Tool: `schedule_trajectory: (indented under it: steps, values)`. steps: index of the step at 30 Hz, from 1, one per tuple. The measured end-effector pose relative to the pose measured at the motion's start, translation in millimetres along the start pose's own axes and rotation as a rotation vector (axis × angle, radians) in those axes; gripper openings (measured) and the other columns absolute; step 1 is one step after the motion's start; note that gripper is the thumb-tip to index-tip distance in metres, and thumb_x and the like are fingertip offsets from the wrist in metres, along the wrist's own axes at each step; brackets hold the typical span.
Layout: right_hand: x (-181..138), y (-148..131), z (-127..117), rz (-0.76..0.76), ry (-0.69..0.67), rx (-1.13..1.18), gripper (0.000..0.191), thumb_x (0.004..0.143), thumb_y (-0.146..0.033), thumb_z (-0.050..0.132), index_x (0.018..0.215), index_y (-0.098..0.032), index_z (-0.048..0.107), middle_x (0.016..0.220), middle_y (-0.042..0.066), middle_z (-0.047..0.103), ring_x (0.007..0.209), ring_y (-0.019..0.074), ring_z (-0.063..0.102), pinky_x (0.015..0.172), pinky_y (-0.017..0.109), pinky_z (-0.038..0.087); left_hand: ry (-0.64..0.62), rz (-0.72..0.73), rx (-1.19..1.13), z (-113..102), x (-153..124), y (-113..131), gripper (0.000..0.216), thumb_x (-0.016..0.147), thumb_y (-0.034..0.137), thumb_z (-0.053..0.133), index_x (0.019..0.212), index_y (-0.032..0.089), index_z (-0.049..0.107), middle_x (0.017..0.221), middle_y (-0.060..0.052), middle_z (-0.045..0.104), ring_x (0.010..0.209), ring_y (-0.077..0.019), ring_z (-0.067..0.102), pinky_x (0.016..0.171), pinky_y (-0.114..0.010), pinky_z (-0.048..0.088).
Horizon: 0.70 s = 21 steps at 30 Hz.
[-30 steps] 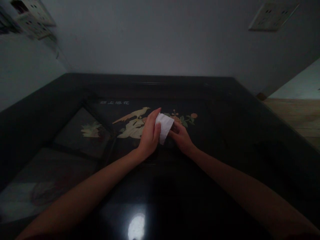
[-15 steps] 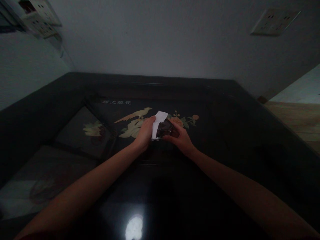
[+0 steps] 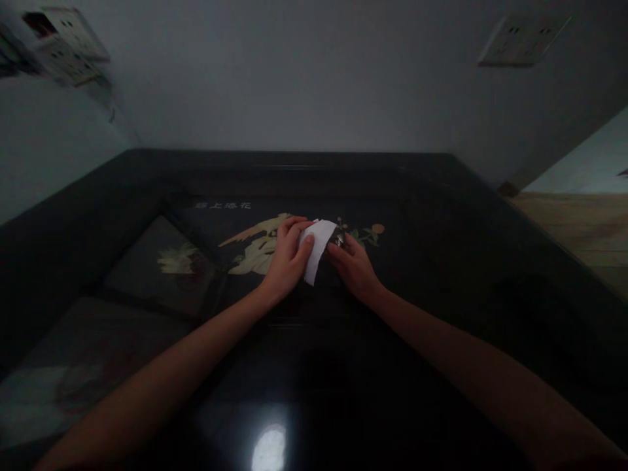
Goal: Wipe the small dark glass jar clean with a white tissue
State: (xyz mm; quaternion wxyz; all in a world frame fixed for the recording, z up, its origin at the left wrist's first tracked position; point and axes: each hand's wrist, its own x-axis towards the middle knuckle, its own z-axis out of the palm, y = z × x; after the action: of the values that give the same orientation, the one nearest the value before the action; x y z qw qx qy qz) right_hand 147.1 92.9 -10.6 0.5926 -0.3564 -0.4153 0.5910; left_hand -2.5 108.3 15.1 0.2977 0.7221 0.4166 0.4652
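Note:
My left hand [image 3: 286, 258] grips a folded white tissue [image 3: 316, 247] between thumb and fingers and presses it against a small dark object [image 3: 338, 239]. That object is held in my right hand [image 3: 354, 267], whose fingers curl round it; it is dim and mostly hidden, so I cannot name it. Both hands hover close together over the middle of a glossy black table [image 3: 441, 275] inlaid with a pale bird and flowers [image 3: 250, 245].
The table stands in a corner between a grey back wall and a left wall. Wall sockets [image 3: 523, 38] sit at the upper right, and more sockets [image 3: 63, 42] at the upper left. Wooden floor [image 3: 583, 229] shows to the right. A lamp glare [image 3: 269, 448] reflects near the front edge.
The tissue covered the dark object, was drawn back to the left to uncover it, and now lies over it again. Both hands stayed in much the same place.

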Motion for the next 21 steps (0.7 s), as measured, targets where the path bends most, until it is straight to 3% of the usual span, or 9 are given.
schedule_trajectory:
  steps: [5, 10, 13, 17, 21]
  values:
    - [1.7, -1.3, -0.1, -0.030, 0.026, -0.004, 0.039, 0.070, -0.042, 0.073, 0.100, -0.025, 0.055, 0.109, 0.004, 0.066, 0.105, 0.0229, 0.063, 0.094, 0.039, 0.051, -0.100, 0.134, 0.165, -5.6, 0.3, 6.9, 0.044, 0.091, 0.039, 0.042, 0.130, 0.019, 0.046, 0.129, -0.014, 0.047, 0.123, -0.0256, 0.045, 0.107, -0.047, 0.034]
    - [2.7, -1.2, -0.3, -0.050, 0.040, -0.025, 0.037, 0.070, -0.039, 0.071, 0.100, -0.027, 0.053, 0.112, 0.003, 0.065, 0.104, 0.0230, 0.062, 0.088, 0.037, 0.053, -0.204, 0.316, 0.329, -6.1, 1.3, 5.5, 0.067, 0.077, 0.037, 0.066, 0.133, 0.015, 0.038, 0.132, -0.019, 0.051, 0.124, -0.0314, 0.048, 0.106, -0.050, 0.036]
    - [4.0, -0.3, -0.7, -0.064, 0.049, -0.038, 0.034, 0.072, -0.039, 0.069, 0.100, -0.027, 0.053, 0.112, 0.003, 0.065, 0.105, 0.0222, 0.061, 0.088, 0.037, 0.053, -0.227, 0.409, 0.410, -5.5, 1.0, 0.3, 0.070, 0.075, 0.026, 0.067, 0.136, 0.017, 0.035, 0.135, -0.019, 0.050, 0.127, -0.0317, 0.046, 0.106, -0.050, 0.036]
    - [5.7, 1.4, -0.8, -0.074, 0.060, -0.045, 0.031, 0.072, -0.040, 0.068, 0.097, -0.027, 0.056, 0.107, 0.002, 0.066, 0.104, 0.0211, 0.061, 0.088, 0.035, 0.052, -0.228, 0.435, 0.429, -7.9, -0.1, -1.9, 0.069, 0.074, 0.010, 0.056, 0.139, 0.018, 0.032, 0.138, -0.017, 0.049, 0.128, -0.0289, 0.046, 0.110, -0.050, 0.033]
    - [5.8, 2.7, -0.8, -0.054, 0.064, 0.063, 0.029, 0.070, -0.040, 0.072, 0.092, -0.027, 0.058, 0.102, 0.000, 0.065, 0.094, 0.0179, 0.062, 0.082, 0.031, 0.054, -0.271, 0.402, 0.430, -13.7, 1.6, 6.1, 0.064, 0.075, 0.012, 0.056, 0.136, 0.019, 0.037, 0.133, -0.014, 0.053, 0.124, -0.0278, 0.050, 0.109, -0.049, 0.034]
